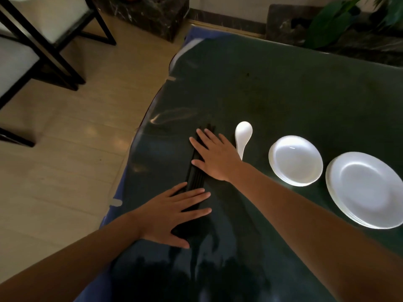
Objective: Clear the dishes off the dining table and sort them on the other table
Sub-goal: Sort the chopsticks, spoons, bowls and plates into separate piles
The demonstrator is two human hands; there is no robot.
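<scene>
— Black chopsticks (195,172), a bundle of them, lie lengthwise near the tabletop's (283,94) left edge. What are your hands doing?

— Both are flat on them, fingers straight and spread, gripping nothing. My left hand (172,214) presses across the near end; my right hand (214,156) lies over the far part, with the tips of the sticks showing just past my fingertips.

— And the white things?

— A spoon (242,136) lies just right of my right hand, bowl pointing away from me, its handle partly hidden behind my wrist. Further right sits a stack of small plates (295,161), and beside that, apart from it, a stack of bigger plates (366,189) running to the picture's edge.

— The surface?

— Dark green and glossy, under a clear cover, with a blue cloth showing along the left rim.

— Anything off the tabletop?

— A chair (32,40) with a black frame and pale seat on the tan floor to the left, and green leaves (340,20) at the far right corner.
</scene>
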